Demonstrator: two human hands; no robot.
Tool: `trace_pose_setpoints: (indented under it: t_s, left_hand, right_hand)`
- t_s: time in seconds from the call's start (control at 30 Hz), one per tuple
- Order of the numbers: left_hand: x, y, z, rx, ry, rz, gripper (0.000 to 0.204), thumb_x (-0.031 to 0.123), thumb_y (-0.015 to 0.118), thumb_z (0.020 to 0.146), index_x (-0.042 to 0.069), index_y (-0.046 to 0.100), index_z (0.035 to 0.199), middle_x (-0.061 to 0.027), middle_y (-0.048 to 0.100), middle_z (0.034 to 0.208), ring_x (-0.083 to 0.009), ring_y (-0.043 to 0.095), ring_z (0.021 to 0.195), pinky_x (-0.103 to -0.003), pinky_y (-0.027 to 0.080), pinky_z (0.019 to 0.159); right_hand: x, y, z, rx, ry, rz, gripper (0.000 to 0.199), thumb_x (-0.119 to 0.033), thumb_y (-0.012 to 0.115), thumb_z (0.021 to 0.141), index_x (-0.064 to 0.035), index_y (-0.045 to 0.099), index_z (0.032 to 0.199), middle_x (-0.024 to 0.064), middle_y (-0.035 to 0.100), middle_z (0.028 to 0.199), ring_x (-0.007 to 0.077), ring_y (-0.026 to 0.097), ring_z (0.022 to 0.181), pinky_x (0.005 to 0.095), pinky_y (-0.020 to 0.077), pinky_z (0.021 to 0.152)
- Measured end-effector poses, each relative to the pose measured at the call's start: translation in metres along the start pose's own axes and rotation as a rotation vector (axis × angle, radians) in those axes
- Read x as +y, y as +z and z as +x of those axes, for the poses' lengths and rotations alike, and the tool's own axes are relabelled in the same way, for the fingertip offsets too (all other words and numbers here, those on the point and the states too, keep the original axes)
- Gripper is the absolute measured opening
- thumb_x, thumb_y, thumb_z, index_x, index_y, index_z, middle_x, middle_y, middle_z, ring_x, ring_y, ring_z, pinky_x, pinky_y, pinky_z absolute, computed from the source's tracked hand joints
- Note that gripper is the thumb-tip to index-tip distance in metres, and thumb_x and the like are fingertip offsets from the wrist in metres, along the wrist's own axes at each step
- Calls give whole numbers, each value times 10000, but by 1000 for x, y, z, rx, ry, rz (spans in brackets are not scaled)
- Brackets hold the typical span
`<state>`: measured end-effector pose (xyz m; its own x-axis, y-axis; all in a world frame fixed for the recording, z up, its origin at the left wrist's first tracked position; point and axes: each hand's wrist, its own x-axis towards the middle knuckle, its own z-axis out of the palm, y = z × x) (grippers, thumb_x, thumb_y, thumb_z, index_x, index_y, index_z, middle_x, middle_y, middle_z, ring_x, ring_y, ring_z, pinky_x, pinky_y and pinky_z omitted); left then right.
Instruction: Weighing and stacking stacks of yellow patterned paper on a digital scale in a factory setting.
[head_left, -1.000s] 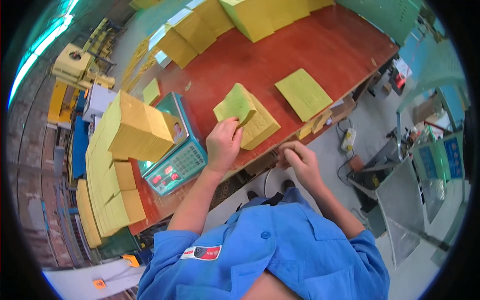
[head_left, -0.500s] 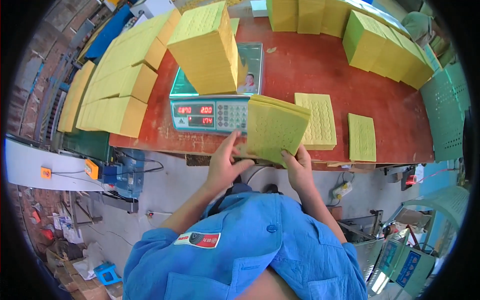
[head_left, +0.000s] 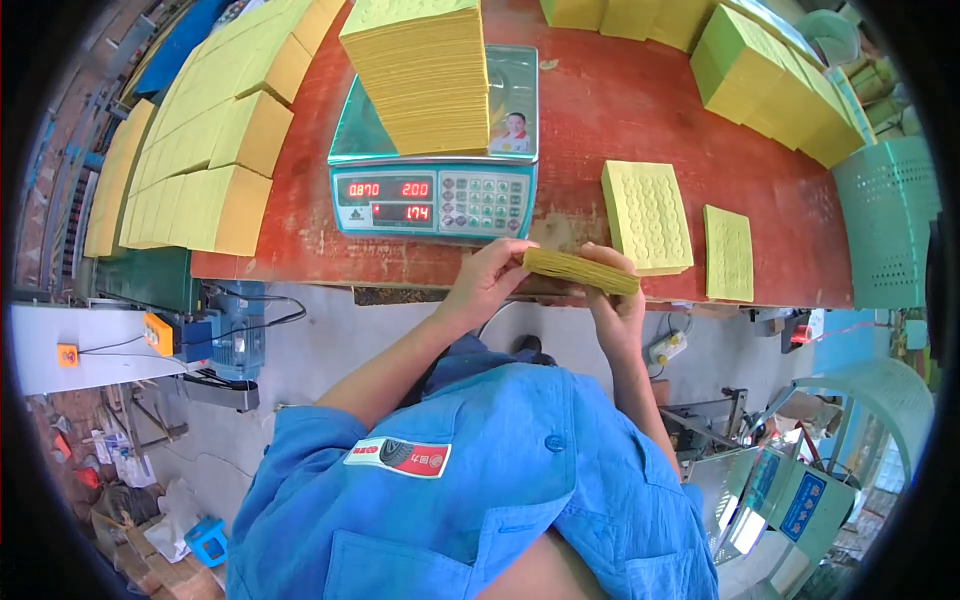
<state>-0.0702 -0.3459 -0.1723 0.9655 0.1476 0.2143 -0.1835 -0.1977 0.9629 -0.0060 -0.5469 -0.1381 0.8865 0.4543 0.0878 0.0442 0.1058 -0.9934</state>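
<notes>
Between my two hands I hold a thin stack of yellow paper sheets (head_left: 582,271), its layered edge turned up toward me at the table's front. My left hand (head_left: 492,278) pinches its left end and my right hand (head_left: 614,295) grips its right end. Just beyond, to the left, a tall block of yellow paper (head_left: 425,85) rests on the pan of a teal digital scale (head_left: 433,200) with lit red digits. To the right of my hands lie a thicker yellow stack with stamped curved marks (head_left: 648,215) and a thinner stack (head_left: 728,254).
Rows of yellow paper blocks (head_left: 200,170) line the left of the red table (head_left: 590,105). More blocks (head_left: 765,85) stand at the back right, near a pale green perforated panel (head_left: 885,225). A white power strip (head_left: 668,347) lies on the floor below the table.
The yellow sheets have tipped from broad face to edge-on and come lower. My left hand, apart from them before, now grips their left end. The view has shifted slightly.
</notes>
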Motion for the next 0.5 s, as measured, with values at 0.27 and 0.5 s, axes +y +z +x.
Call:
trace_pose_setpoints:
  t_s: [0.27,0.5]
  left_hand:
    - [13,4,17,-27,35,66,218,93,593,955,16,602,1159,-109,619,973,-227,625,803,-336,509,713]
    - [97,-9,30,-104,314,468,208,184,739,803,34,667,929,-99,595,777,-291,609,665,-376,494,583]
  right_hand:
    - [39,-9,-10,185,73,187,413,95,496,825,3,541,1225,111,627,1176,192,610,1038,324,490,922]
    - [35,1,-4,146,267,851,487,-23,536,739,9,536,1225,145,624,1172,303,613,1081,435,496,949]
